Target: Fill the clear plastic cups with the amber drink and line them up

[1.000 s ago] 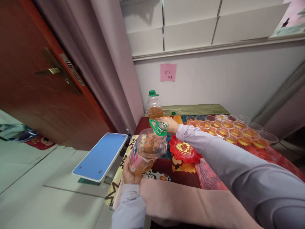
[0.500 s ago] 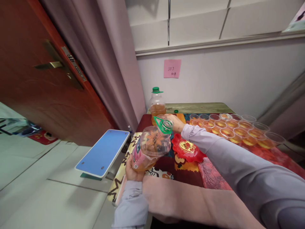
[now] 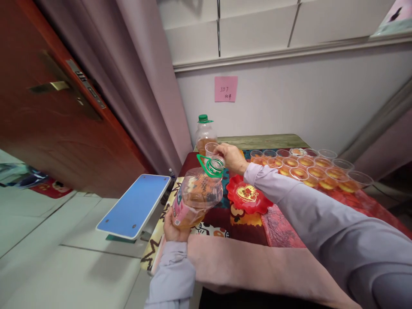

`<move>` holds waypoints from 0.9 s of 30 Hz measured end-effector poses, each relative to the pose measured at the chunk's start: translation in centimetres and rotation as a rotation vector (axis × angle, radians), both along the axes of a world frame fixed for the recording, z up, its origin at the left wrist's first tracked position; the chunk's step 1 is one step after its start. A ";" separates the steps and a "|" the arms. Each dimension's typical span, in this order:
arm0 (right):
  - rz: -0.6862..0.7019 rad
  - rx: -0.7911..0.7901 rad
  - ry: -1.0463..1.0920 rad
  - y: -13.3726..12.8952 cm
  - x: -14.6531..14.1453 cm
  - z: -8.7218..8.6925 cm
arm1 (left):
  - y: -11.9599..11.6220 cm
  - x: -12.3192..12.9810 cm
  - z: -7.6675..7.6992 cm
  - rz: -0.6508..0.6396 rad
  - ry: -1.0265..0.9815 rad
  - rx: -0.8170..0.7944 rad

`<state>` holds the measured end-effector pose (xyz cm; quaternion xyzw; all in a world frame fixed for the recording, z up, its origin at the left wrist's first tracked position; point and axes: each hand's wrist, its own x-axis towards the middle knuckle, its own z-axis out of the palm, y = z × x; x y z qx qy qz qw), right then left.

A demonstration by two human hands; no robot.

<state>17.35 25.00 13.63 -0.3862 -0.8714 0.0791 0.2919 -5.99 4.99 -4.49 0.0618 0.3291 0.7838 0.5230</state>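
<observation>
My left hand (image 3: 175, 227) is wrapped round the lower part of a large clear plastic bottle (image 3: 201, 191). This bottle tilts to the right, its mouth uncapped, with a green carry ring at the neck. Amber drink lies low inside it. Just behind the mouth, my right hand (image 3: 232, 156) grips a clear plastic cup (image 3: 210, 148) by its side; whether anything is in the cup I cannot tell. Behind them stands a second bottle (image 3: 205, 132) of amber drink, closed with a green cap. Below my right wrist lies a red scalloped tray (image 3: 240, 197) with a gold heart design.
Several clear cups (image 3: 299, 173) of amber drink stand close together at the table's right. A patterned cloth (image 3: 246, 219) covers the table. A small blue-topped table (image 3: 135, 206) stands at left, near the brown door (image 3: 71, 128).
The view has shifted slightly, so things sit further left. My right hand has raised the cup a little, and more of it shows above the green ring. The bottle stays tilted in my left hand.
</observation>
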 end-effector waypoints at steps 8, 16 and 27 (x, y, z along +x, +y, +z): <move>-0.024 0.100 0.078 -4.3 10.3 -1.9 | 0.1 1.0 1.2 0.006 -0.014 -0.031; -0.055 -0.118 -0.108 -8.3 14.5 -11.1 | 0.2 1.1 2.6 0.083 0.043 -0.133; -0.129 -0.068 0.295 -10.2 14.6 -9.3 | 0.2 0.3 1.9 0.052 0.111 -0.083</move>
